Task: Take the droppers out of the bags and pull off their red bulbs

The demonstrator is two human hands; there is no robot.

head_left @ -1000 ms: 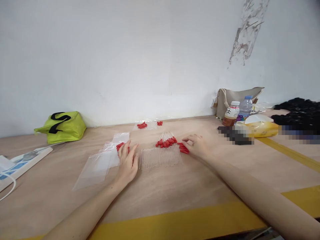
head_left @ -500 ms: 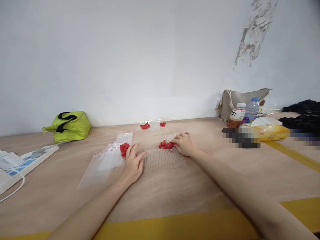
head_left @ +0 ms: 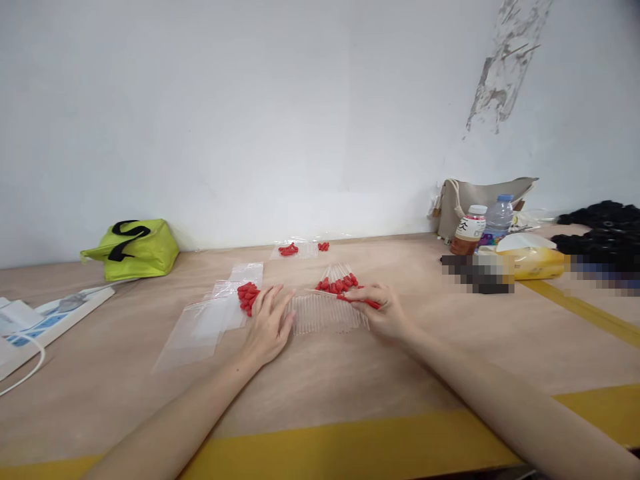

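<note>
My right hand [head_left: 383,310] is closed on a red-bulbed dropper [head_left: 345,298], its thin clear stem lying toward the left. Just behind, more droppers [head_left: 340,285] fan out with their red bulbs toward me. A row of slim clear tubes [head_left: 327,315] lies side by side between my hands. My left hand [head_left: 269,330] rests with fingers stretched out by the row's left end. Touching or close to its fingertips is a cluster of red bulbs [head_left: 247,297], partly hidden. Beneath and left of that cluster lie clear zip bags [head_left: 195,330].
Against the wall, a clear bag with red pieces [head_left: 289,250] lies flat. On the left are a lime-green pouch [head_left: 140,250] and a power strip [head_left: 55,320]. A tea bottle [head_left: 469,231], a water bottle [head_left: 500,217] and a yellow tissue pack [head_left: 535,261] stand right.
My right hand has drawn back from the fanned droppers toward me and now holds one dropper over the row's back edge. My left hand has stayed in place.
</note>
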